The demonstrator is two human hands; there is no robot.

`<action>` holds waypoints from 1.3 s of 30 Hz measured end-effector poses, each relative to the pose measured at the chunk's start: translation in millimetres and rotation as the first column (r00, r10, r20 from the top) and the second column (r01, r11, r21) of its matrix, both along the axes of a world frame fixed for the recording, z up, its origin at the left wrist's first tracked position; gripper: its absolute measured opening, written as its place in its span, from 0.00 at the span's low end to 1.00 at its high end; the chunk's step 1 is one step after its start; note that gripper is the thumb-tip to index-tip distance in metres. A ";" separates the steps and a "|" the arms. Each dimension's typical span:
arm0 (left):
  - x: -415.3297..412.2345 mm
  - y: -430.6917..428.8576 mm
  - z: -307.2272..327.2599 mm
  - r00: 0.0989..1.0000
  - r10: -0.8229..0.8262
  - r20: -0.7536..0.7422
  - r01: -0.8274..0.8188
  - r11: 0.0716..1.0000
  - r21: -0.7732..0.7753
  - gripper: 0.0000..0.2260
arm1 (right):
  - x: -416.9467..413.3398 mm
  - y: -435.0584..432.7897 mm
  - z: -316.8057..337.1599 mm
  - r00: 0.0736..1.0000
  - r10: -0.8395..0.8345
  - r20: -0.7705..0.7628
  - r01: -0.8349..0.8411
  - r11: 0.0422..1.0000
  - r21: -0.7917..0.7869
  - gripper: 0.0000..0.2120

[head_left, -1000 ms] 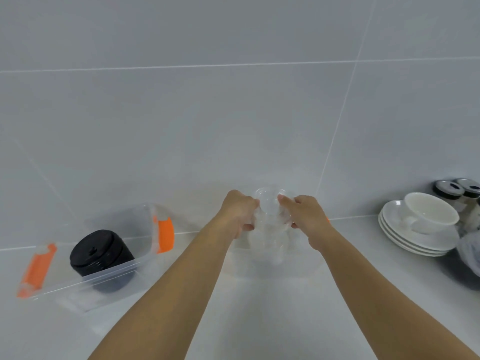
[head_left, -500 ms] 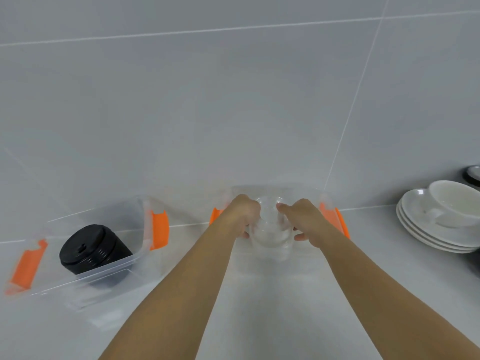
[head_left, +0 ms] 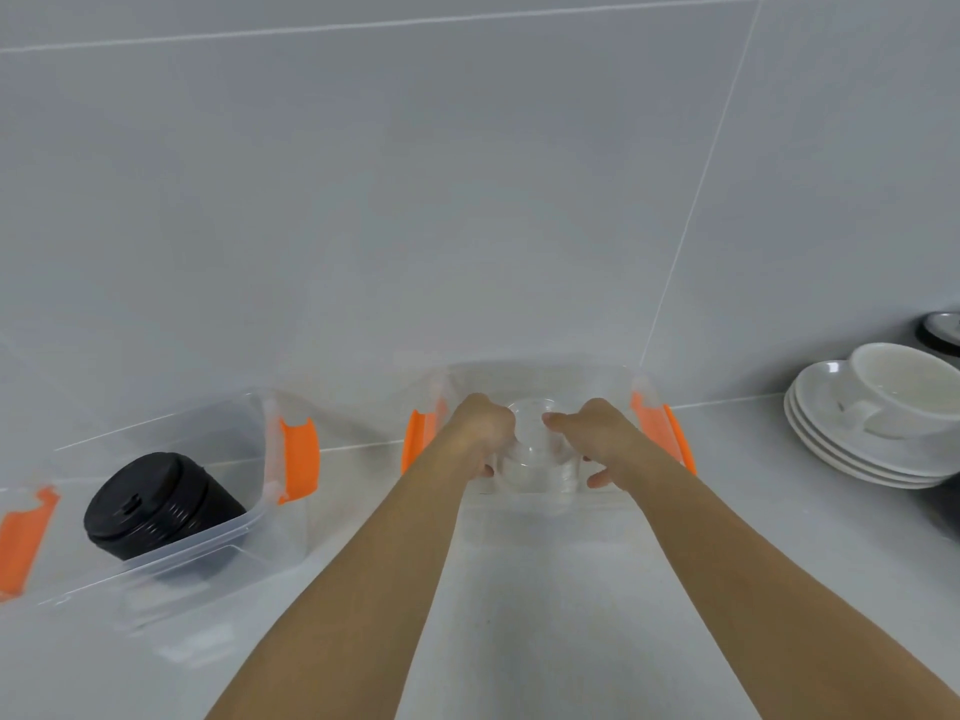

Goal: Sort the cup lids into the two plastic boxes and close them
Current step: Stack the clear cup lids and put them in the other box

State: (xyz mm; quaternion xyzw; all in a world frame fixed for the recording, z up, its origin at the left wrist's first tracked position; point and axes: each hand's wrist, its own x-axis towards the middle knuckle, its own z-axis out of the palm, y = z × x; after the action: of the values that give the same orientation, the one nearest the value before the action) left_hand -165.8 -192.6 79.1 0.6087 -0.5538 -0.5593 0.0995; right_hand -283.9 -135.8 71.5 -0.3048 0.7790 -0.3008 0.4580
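Observation:
A stack of clear cup lids (head_left: 537,452) sits low inside the right clear plastic box (head_left: 545,368), which has orange latches (head_left: 662,431). My left hand (head_left: 480,431) grips the stack's left side and my right hand (head_left: 597,439) its right side, both reaching down into that box. To the left lies a second clear box (head_left: 208,543) with orange latches. It holds a stack of black cup lids (head_left: 156,504) lying tilted. Neither box has a cover on it.
White saucers (head_left: 852,439) stacked with a white cup (head_left: 906,387) stand at the right, a dark-lidded jar (head_left: 943,332) behind them. A grey tiled wall (head_left: 467,200) rises right behind the boxes. The grey counter (head_left: 545,615) stretches toward me.
Both hands have lowered the clear lid stack from above the right box down into it. The view has tilted, bringing that box's orange latches into sight.

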 end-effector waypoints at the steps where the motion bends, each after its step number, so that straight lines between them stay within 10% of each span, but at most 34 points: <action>1: 0.4 -0.2 -0.8 1.000 -0.004 0.001 0.004 1.000 0.001 0.05 | 0.5 0.7 1.2 0.999 0.012 0.032 -0.013 1.000 0.018 0.12; 9: 0.8 0.3 -6.4 0.991 0.072 -0.111 -0.045 0.972 0.230 0.15 | 0.0 -0.4 1.2 0.985 0.006 0.174 -0.011 1.000 0.026 0.08; 23: 0.0 -3.7 -10.3 0.989 0.082 -0.126 -0.057 0.980 0.192 0.19 | -0.6 -1.8 0.5 0.996 0.086 -0.003 -0.085 0.992 0.090 0.21; 31: 4.4 -0.4 -9.8 0.997 0.032 -0.077 -0.027 0.997 0.070 0.22 | -1.3 -3.1 -3.0 0.998 0.060 -0.031 -0.058 0.997 0.060 0.23; 39: 12.3 12.4 27.3 0.993 -0.066 0.103 0.100 0.923 -0.371 0.25 | -7.6 5.0 13.6 0.894 0.142 -0.424 -0.145 0.989 0.026 0.28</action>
State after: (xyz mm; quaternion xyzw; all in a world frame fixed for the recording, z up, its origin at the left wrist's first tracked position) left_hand -153.5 -180.2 106.4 0.5786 -0.6797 -0.4192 0.1658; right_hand -291.5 -130.8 85.1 -0.4209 0.8345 -0.1950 0.2973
